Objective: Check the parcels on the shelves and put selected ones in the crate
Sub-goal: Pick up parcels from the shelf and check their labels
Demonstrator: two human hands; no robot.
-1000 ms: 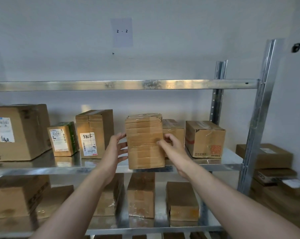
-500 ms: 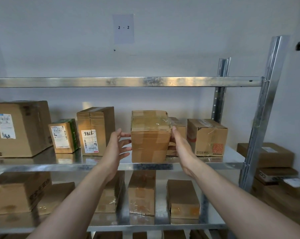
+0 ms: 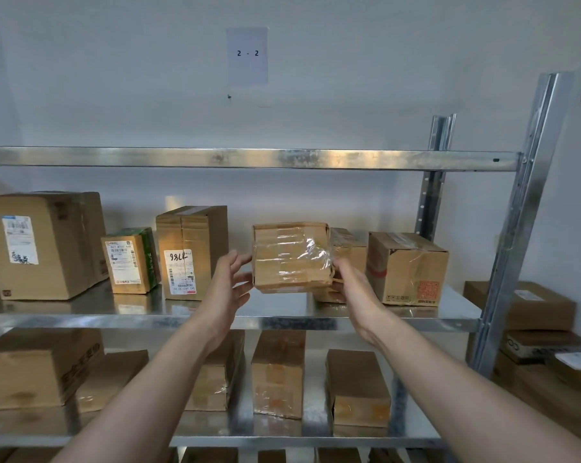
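A tape-wrapped cardboard parcel (image 3: 291, 257) sits tilted between my two hands over the middle shelf (image 3: 82, 320). My left hand (image 3: 230, 285) presses its left side with spread, nearly straight fingers. My right hand (image 3: 352, 284) grips the parcel's lower right edge, fingers curled behind it. Whether the parcel's bottom touches the shelf is unclear. No crate is in view.
On the same shelf stand a large labelled box (image 3: 41, 245), a small green-edged box (image 3: 128, 260), a tall box marked 7786 (image 3: 189, 252) and a box with an orange code (image 3: 406, 269). Several parcels lie on the lower shelf (image 3: 282, 441). More boxes (image 3: 533, 305) are stacked right of the upright post (image 3: 516, 235).
The parcel went from standing tall at the shelf's front to tipped over, its taped face now towards me. My right hand slid from its front to its right edge.
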